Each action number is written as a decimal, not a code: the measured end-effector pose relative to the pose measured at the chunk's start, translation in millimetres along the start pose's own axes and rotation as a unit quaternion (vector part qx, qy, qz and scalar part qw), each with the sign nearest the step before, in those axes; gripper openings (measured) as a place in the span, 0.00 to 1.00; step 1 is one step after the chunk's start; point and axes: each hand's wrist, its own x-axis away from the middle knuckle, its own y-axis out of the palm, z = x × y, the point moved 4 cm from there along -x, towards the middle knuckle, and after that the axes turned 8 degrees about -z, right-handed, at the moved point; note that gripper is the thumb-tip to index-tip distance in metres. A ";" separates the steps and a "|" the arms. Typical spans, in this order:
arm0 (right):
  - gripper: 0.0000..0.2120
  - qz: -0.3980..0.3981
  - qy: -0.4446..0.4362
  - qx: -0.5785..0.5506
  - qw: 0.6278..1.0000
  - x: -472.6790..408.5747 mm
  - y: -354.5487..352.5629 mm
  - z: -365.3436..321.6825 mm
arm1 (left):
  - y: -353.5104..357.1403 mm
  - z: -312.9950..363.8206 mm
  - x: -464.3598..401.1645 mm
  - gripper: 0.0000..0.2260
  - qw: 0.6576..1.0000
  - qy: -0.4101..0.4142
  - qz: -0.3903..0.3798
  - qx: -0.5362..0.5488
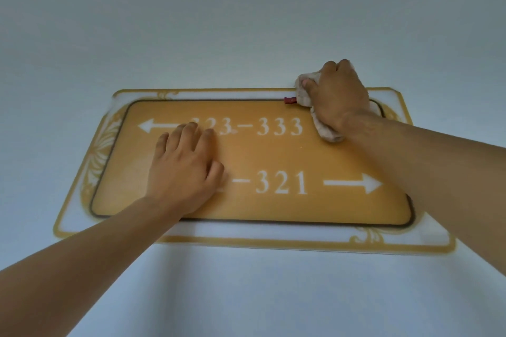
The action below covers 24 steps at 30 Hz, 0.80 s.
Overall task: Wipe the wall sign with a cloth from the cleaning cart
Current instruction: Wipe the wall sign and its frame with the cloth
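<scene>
— Left hand [186,169]?
— Flat, fingers spread on sign [273,156], hiding some digits.
— Right hand [339,93]?
— Grips cloth [325,133] at sign's top edge. Sign's long axis runs horizontal on wall [246,22].

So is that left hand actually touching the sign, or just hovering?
Touching. The head view shows the left hand lying flat on the orange wall sign, fingers spread over the numbers, with no gap visible.
</scene>
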 end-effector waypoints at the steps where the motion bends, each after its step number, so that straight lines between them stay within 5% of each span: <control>1: 0.22 -0.006 0.011 0.004 1.000 -3.7 2.3 -2.1 | 0.5 -6.5 0.5 0.27 1.000 0.001 0.001 0.001; 24: 0.24 0.030 -0.090 0.067 0.993 67.6 30.3 -72.4 | 10.6 -33.6 6.0 0.28 0.998 0.026 0.007 0.060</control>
